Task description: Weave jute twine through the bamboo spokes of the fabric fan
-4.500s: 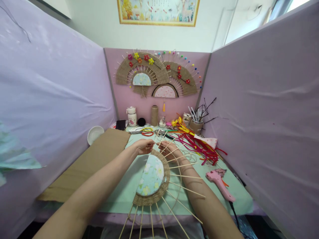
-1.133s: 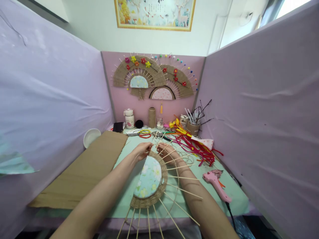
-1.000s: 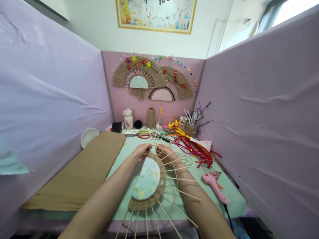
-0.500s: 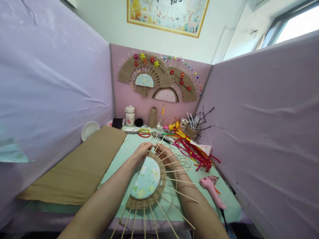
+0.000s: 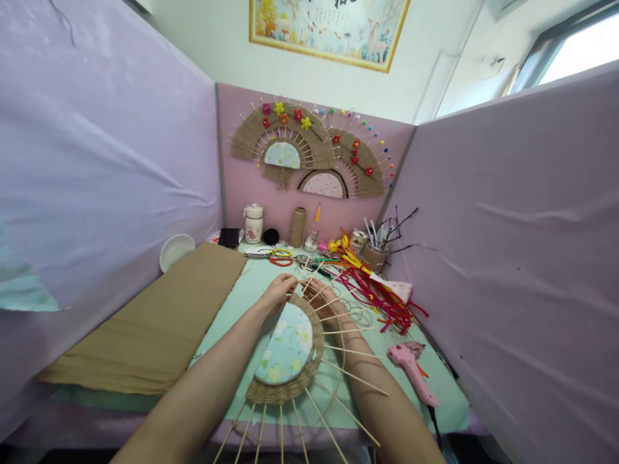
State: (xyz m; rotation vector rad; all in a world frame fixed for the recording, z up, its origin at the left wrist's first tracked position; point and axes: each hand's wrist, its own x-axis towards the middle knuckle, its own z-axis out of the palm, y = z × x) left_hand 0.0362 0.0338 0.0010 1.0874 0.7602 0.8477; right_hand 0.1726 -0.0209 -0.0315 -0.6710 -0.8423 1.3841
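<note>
A half-round fan (image 5: pixel 289 345) lies on the green mat: a pale blue flowered centre, a woven twine band round it, and thin wooden sticks (image 5: pixel 355 378) fanning outward. My left hand (image 5: pixel 277 291) pinches at the far edge of the woven band, fingers closed on the twine there. My right hand (image 5: pixel 323 298) lies just beyond, among the sticks, fingers curled round the twine or a stick; I cannot make out which. Loose twine loops (image 5: pixel 356 314) trail to the right of the hands.
A pink glue gun (image 5: pixel 410 368) lies at the right with its cord running off the edge. Red and yellow pipe cleaners (image 5: pixel 377 288), scissors (image 5: pixel 275 258), a twine spool (image 5: pixel 298 225) and jars stand at the back. Brown cardboard (image 5: pixel 159 317) covers the left. Purple partitions enclose the desk.
Both hands stay at the fan's far edge, the fingers shifting only slightly. The camera has tilted up and to the right, so the scene sits a little differently in view.
</note>
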